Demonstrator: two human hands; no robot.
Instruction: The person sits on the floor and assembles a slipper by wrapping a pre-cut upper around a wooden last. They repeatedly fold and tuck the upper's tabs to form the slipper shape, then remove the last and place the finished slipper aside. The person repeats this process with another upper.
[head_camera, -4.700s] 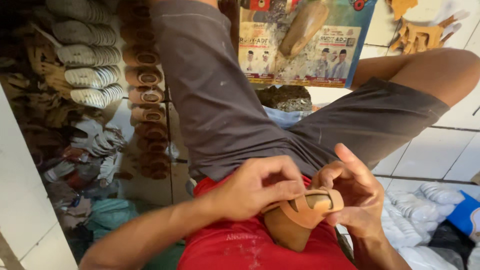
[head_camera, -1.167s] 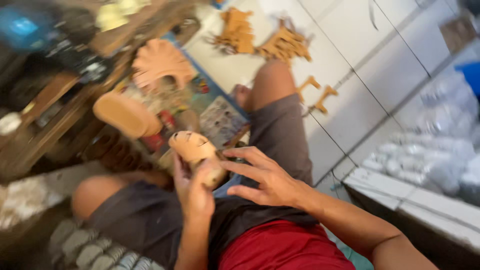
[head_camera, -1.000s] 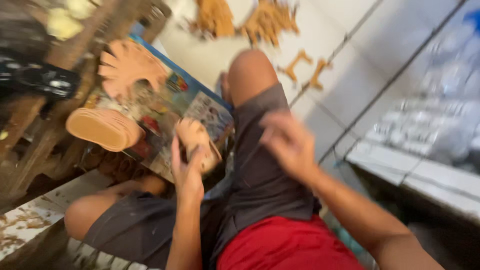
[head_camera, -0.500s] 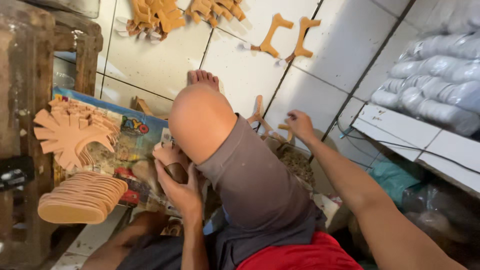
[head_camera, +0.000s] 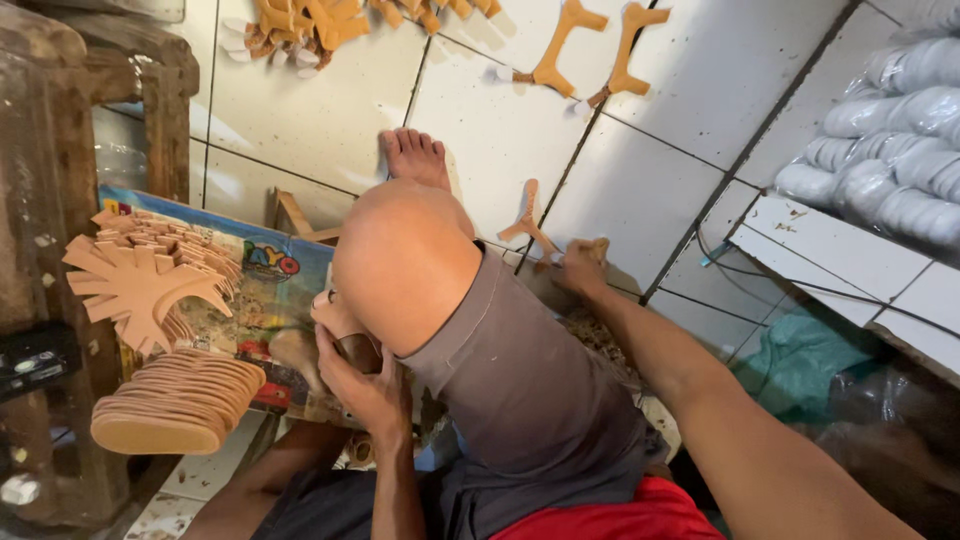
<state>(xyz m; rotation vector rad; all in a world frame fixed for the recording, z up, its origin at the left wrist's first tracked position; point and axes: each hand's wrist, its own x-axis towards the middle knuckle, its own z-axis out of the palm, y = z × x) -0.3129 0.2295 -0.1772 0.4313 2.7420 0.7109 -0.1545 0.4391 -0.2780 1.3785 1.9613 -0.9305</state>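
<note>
Sandal (head_camera: 335, 325) work is in hand here: the left hand (head_camera: 365, 390) is clenched around a tan sandal sole, pressing it against the inner side of the raised knee (head_camera: 405, 260), where most of it is hidden. The right hand (head_camera: 578, 265) reaches far out to the tiled floor (head_camera: 320, 110) and closes on one end of a Y-shaped tan strap (head_camera: 528, 225) lying there — the fingers look pinched on it, though the grip itself is partly hidden by the hand's own back.

Beside the left hand a stack of flat soles (head_camera: 175, 405) leans over a printed sheet (head_camera: 265, 275), with a fanned pile of strap cutouts (head_camera: 145, 275) above it. More straps (head_camera: 590, 45) lie apart on the tiles near the bare foot (head_camera: 415, 155), and bagged pale soles (head_camera: 890, 150) sit on a ledge to the right.

The likely trouble is the stretch — with the right arm fully extended, the body's tilt could loosen the left hand's hold, and the sole could slip down behind the knee. The strap is thin and flat on smooth tile, so a shallow pinch might slide off it. The leaning stack near the left elbow looks easy to knock over.
</note>
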